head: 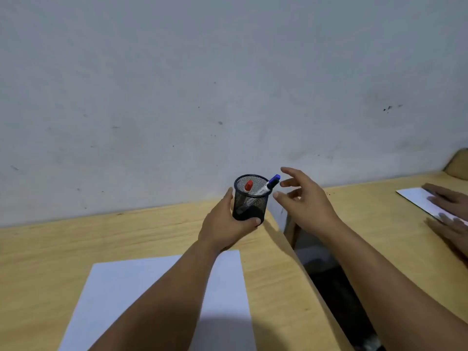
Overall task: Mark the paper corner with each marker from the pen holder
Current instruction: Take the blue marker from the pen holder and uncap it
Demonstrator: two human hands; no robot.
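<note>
The blue-capped marker point(269, 186) leans out of the mesh pen holder point(250, 198), just beside my spread, empty right hand point(304, 198). It looks light and rigid; I'd pinch its cap end. My left hand point(228, 224) grips the holder.

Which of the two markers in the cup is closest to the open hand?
The blue-capped marker, leaning over the holder's rim toward the right hand. The red-capped marker stands farther left inside.

left hand point(225, 224): arm stretched forward, fingers and thumb wrapped around the pen holder point(250, 198), gripping its lower part | right hand point(304, 198): raised just right of it, fingers spread and loosely curled, palm facing left, empty
</note>
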